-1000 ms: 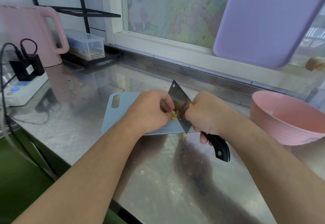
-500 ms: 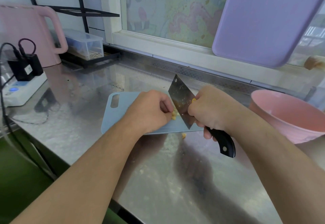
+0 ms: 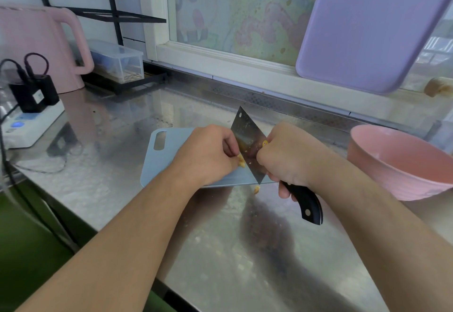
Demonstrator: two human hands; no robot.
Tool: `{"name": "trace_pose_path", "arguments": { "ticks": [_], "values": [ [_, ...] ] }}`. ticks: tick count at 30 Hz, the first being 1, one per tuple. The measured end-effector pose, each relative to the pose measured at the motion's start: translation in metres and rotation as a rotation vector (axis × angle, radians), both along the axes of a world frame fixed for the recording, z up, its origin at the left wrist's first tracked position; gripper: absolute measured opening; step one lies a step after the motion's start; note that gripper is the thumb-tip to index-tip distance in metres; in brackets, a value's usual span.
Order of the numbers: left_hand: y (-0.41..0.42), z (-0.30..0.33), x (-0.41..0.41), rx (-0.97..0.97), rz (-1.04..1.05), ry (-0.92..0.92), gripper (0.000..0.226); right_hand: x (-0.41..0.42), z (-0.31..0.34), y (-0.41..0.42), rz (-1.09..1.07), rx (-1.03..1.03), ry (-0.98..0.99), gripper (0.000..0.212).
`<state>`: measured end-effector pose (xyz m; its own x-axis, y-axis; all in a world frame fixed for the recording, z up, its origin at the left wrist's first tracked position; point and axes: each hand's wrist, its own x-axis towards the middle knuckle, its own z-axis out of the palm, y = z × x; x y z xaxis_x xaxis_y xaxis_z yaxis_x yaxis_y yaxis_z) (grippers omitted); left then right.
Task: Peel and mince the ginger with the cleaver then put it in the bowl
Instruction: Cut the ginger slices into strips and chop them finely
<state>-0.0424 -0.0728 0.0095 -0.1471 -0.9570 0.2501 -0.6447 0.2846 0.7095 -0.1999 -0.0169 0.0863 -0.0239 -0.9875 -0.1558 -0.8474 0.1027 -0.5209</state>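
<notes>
A small yellow piece of ginger (image 3: 241, 161) lies on the pale blue cutting board (image 3: 169, 157), mostly hidden behind my fingers. My left hand (image 3: 208, 155) holds it with curled fingertips against the flat of the cleaver blade (image 3: 247, 140). My right hand (image 3: 286, 157) grips the cleaver by its black handle (image 3: 306, 204), the blade's edge down on the board right beside the ginger. Bits of ginger stick to the blade. A loose scrap (image 3: 256, 190) lies on the steel counter just off the board's near edge. The pink bowl (image 3: 382, 164) stands to the right.
A steel counter (image 3: 220, 238) runs under everything, its edge near me at lower left. A pink kettle (image 3: 36, 47), power strip with plugs (image 3: 29, 118) and clear lidded box (image 3: 117, 61) sit at the back left. A purple board (image 3: 372, 25) leans on the window.
The cleaver blade rose slightly and came back down on the board beside the ginger. My left hand stayed holding the ginger.
</notes>
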Motion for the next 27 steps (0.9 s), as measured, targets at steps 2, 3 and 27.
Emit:
{"name": "trace_pose_path", "arguments": {
  "ticks": [2,3,27],
  "values": [
    [-0.0003,0.0001,-0.0001,-0.003,0.000,0.000,0.015,0.0006,0.0004,0.0003,0.001,-0.002,0.006,0.014],
    [-0.0002,0.0002,-0.0002,-0.003,0.000,-0.002,0.015,0.0014,0.0004,0.0007,0.003,-0.003,0.009,0.014],
    [-0.0002,-0.0003,0.0001,-0.026,0.008,-0.035,0.014,0.0088,-0.0006,0.0023,0.054,-0.035,0.156,0.025]
  ]
}}
